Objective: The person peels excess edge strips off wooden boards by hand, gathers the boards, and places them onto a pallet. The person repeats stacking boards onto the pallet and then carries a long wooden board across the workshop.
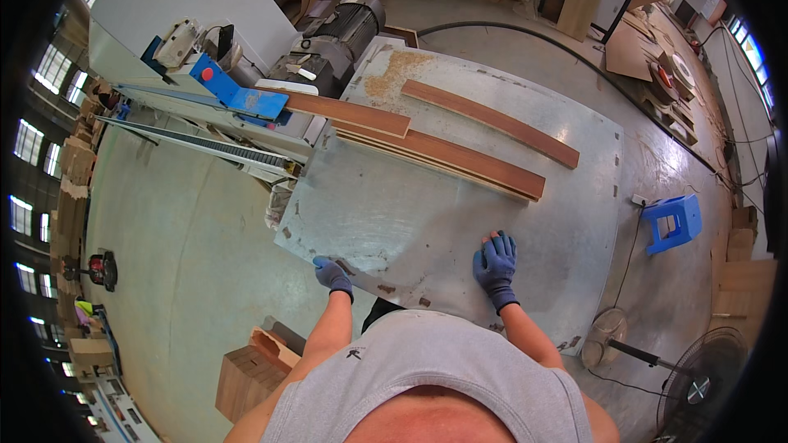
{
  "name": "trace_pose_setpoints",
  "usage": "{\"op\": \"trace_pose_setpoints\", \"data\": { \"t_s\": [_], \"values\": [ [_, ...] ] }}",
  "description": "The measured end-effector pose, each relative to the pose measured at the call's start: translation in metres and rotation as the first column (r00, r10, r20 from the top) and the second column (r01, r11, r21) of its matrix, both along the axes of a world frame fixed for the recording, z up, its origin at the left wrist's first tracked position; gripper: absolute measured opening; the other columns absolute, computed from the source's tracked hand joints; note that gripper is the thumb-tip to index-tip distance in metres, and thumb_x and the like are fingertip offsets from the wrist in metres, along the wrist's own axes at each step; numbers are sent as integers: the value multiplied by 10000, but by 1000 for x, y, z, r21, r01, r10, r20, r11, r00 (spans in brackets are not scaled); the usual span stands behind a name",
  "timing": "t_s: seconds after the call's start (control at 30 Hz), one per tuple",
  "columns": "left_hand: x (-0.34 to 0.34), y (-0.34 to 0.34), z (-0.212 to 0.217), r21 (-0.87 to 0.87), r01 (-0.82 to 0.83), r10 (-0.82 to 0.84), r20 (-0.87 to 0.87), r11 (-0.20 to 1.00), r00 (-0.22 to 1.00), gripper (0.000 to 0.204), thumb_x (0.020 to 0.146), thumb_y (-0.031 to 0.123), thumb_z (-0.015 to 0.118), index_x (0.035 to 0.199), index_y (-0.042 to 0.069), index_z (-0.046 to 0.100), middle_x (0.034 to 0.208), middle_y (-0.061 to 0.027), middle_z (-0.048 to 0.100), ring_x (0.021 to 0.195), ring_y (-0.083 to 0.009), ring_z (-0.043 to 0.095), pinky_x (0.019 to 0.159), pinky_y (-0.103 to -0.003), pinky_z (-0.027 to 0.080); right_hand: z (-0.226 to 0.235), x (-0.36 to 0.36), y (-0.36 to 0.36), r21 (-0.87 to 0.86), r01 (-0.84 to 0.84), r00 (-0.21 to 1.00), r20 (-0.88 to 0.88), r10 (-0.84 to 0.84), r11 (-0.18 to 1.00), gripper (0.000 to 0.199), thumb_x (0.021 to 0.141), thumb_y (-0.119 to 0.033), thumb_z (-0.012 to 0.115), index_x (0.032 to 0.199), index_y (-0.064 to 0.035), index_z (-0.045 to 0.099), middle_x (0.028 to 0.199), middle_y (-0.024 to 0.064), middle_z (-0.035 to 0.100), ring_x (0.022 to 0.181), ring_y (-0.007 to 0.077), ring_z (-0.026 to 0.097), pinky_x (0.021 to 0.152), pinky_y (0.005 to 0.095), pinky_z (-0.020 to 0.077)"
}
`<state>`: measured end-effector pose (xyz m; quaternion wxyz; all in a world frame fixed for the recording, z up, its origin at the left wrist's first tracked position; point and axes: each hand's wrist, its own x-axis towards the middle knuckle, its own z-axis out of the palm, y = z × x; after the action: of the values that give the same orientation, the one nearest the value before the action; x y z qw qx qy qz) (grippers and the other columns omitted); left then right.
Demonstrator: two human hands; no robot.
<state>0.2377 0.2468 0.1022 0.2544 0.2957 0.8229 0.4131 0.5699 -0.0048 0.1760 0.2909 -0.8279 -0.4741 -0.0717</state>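
My left hand, in a blue-grey work glove, is at the near left edge of the metal-topped table, its fingers curled over that edge. My right hand, gloved alike, lies flat on the tabletop with its fingers stretched out and nothing in it. Beyond my hands a stack of long red-brown wooden strips rests on the table. A separate red-brown strip lies behind the stack, at a slight angle. Another strip sticks out of the machine's blue guard, its end above the stack.
At the left rear stands a white machine with a motor. Sawdust covers the table's far corner. A blue stool and a black fan stand at the right. Wooden blocks sit at the lower left.
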Motion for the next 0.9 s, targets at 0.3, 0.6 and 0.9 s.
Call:
{"op": "trace_pose_setpoints", "data": {
  "t_s": [0.3, 0.6, 0.9],
  "values": [
    [-6, 1, 0, 36, -12, 12, 2, 999, 1000, 732, 1053, 521, 410, 976, -152, 687, 972, -354, 716, 918, -509, 687, 816, -526, 522, 1, -1, 2, 14, -19, 1000, -4, 19, 1000, 335, 808, -171, 684, 1113, -35, 717, 1281, 206, 659, 1253, 427, 577, 1131, 563, 380],
    [-9, 4, -8, 25, -42, 42, -27, 999, 999, 720, 1050, 515, 416, 988, -144, 698, 969, -357, 715, 920, -519, 683, 823, -533, 524, 2, -2, 3, 22, -18, 1000, 2, 18, 1000, 335, 806, -169, 688, 1110, -32, 715, 1282, 204, 658, 1247, 425, 579, 1124, 563, 386],
    [-13, 4, -13, 66, -40, 43, -34, 997, 999, 717, 1049, 511, 412, 932, -136, 697, 915, -339, 718, 864, -508, 682, 791, -527, 519, 3, -3, 4, 14, -19, 1000, -2, 19, 1000, 331, 801, -169, 691, 1103, -37, 716, 1272, 200, 661, 1248, 421, 580, 1124, 561, 386]
  ]
}}
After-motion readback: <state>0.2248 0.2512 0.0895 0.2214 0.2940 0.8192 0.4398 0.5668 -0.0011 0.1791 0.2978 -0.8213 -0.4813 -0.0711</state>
